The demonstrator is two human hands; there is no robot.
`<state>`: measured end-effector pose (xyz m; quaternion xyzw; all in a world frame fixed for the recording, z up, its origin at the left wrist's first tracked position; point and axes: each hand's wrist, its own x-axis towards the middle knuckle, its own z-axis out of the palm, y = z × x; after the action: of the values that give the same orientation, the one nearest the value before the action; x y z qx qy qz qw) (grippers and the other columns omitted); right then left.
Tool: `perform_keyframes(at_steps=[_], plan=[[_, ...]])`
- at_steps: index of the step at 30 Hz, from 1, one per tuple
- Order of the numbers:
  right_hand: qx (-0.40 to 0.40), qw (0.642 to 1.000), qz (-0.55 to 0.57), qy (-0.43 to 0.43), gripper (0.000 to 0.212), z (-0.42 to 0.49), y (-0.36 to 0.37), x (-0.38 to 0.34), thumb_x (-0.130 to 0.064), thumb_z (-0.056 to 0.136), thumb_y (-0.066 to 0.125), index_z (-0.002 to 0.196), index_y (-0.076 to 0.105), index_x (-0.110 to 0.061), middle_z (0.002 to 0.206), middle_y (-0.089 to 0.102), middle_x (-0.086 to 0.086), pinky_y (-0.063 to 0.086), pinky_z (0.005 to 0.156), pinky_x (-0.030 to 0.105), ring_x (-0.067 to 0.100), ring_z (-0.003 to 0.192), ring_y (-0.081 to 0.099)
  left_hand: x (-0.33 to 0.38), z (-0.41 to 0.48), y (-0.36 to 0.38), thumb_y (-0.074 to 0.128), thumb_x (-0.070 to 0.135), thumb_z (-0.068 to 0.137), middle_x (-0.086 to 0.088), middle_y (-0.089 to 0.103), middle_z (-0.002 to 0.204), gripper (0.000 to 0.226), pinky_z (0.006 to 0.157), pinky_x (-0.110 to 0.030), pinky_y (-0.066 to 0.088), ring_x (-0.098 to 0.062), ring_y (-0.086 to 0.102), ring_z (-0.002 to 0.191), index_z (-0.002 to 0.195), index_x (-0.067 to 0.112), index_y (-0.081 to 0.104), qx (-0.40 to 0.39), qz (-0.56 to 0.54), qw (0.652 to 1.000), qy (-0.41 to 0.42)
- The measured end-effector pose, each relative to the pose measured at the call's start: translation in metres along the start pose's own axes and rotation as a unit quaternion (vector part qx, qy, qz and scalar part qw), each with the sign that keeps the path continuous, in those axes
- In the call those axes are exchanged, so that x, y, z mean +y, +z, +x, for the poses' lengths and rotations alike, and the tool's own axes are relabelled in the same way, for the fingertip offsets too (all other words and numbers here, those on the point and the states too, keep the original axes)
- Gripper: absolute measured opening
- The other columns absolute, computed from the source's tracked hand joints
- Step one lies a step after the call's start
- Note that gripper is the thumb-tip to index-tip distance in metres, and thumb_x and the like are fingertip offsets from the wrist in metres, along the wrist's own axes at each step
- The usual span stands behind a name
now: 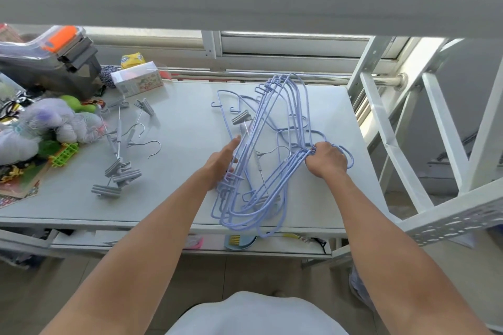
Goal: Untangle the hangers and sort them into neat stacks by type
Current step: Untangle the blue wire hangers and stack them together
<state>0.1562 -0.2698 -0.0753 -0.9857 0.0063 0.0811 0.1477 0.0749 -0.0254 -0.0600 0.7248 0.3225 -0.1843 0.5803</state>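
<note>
**Blue Hangers Gathered, Clip Hangers Waiting**

While the right hand [326, 159] closed tight around the bunched necks of the blue hangers [268, 149], the left hand [221, 162] lay flat and open against their long side. That made sense — one hand pinched the hooks together so they could not slip apart, and the other pushed the wires into line. The blue bunch sat on the right part of the table [185, 128], with its low end reaching the front edge.

Some grey clip hangers [119, 160] lay well apart on the left, in a loose pile. It looked like they were put there to keep the two kinds from mixing. One grey clip [241, 118] was caught among the blue wires, and a thin grey hanger showed under them too, so the bunch was not clean yet.

Toys [40, 128] and a box [137, 79] crowded the far left — the hangers had to share that space. The sorting seemed about half done.
</note>
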Motion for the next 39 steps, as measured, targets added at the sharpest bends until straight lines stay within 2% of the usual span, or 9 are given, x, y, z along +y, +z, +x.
perform_keyframes(at_steps=[3,8,10,12,18,23,27,33,39], plan=[[-0.012,1.0,0.02,0.011,0.026,0.001,0.001,0.004,-0.03,0.085,0.056,0.1,0.066,-0.012,0.101,0.069,0.013,0.049,0.076,0.034,0.035,0.096,0.063,-0.002,0.002,-0.006,0.04,0.086,0.072,-0.02,0.061,0.102,0.079,0.074,-0.035,0.039,-0.025,0.053,0.073,0.098,0.016,0.066,0.004,-0.027,1.0,0.002],[0.003,1.0,0.01,-0.001,0.023,0.0,0.003,-0.001,-0.029,0.085,0.055,0.098,0.065,-0.013,0.101,0.069,0.012,0.048,0.076,0.034,0.034,0.097,0.063,0.0,0.0,-0.008,0.047,0.085,0.07,-0.02,0.05,0.139,0.091,0.087,-0.041,0.042,-0.031,0.057,0.106,0.128,0.017,0.057,-0.067,-0.01,0.998,0.007],[0.025,1.0,-0.01,-0.008,0.025,0.0,0.003,-0.004,-0.03,0.085,0.056,0.1,0.067,-0.013,0.103,0.069,0.012,0.048,0.079,0.035,0.034,0.099,0.063,0.001,-0.002,-0.006,0.055,0.086,0.061,-0.012,0.049,0.139,0.103,0.1,-0.046,0.041,-0.031,0.052,0.121,0.138,0.018,0.049,-0.093,0.01,0.996,0.007],[0.031,0.999,-0.027,-0.013,0.031,0.001,0.004,-0.008,-0.033,0.085,0.055,0.103,0.068,-0.011,0.108,0.066,0.012,0.049,0.083,0.037,0.034,0.102,0.062,0.0,-0.003,-0.005,0.066,0.083,0.052,-0.011,0.053,0.131,0.107,0.101,-0.049,0.044,-0.03,0.056,0.117,0.134,0.017,0.052,-0.098,0.023,0.995,0.0],[-0.018,0.997,-0.07,-0.04,0.031,0.004,0.0,-0.016,-0.029,0.085,0.051,0.107,0.062,-0.01,0.113,0.066,0.013,0.045,0.089,0.036,0.032,0.107,0.062,-0.006,-0.002,0.005,0.067,0.027,0.088,-0.01,0.058,0.084,0.034,0.063,-0.03,0.054,-0.019,0.063,0.064,0.111,0.006,0.055,-0.088,0.069,0.992,0.057],[-0.072,0.993,-0.047,-0.075,0.062,0.003,-0.003,-0.019,-0.025,0.082,0.056,0.139,0.031,-0.018,0.108,0.065,0.013,0.05,0.084,0.04,0.034,0.101,0.063,-0.013,0.001,0.018,0.052,0.026,0.091,-0.008,0.055,0.077,0.017,0.053,-0.026,0.041,-0.019,0.05,0.057,0.101,0.013,0.049,0.002,0.152,0.984,0.095],[-0.062,0.993,-0.077,-0.06,0.03,0.002,0.006,-0.019,-0.031,0.087,0.054,0.112,0.054,-0.014,0.113,0.065,0.014,0.049,0.082,0.038,0.034,0.105,0.062,-0.015,0.004,0.02,0.047,0.023,0.092,-0.01,0.056,0.079,0.013,0.053,-0.028,0.046,-0.022,0.054,0.055,0.095,0.011,0.049,0.019,0.173,0.979,0.106],[-0.057,0.995,-0.084,-0.024,0.031,0.007,0.004,-0.026,-0.034,0.086,0.061,0.107,0.06,-0.011,0.113,0.066,0.015,0.051,0.082,0.038,0.035,0.105,0.063,-0.014,0.005,0.013,0.059,0.035,0.087,-0.006,0.065,0.072,0.024,0.056,-0.027,0.047,-0.022,0.061,0.058,0.093,0.014,0.051,0.022,0.155,0.982,0.102],[-0.01,0.999,-0.034,-0.041,0.015,0.007,0.002,-0.025,-0.026,0.084,0.061,0.091,0.064,-0.013,0.103,0.068,0.011,0.047,0.072,0.032,0.033,0.096,0.064,-0.004,-0.003,0.022,0.057,0.025,0.081,-0.006,0.055,0.072,0.021,0.06,-0.028,0.041,-0.026,0.055,0.07,0.074,0.005,0.062,0.158,0.293,0.925,0.186]])
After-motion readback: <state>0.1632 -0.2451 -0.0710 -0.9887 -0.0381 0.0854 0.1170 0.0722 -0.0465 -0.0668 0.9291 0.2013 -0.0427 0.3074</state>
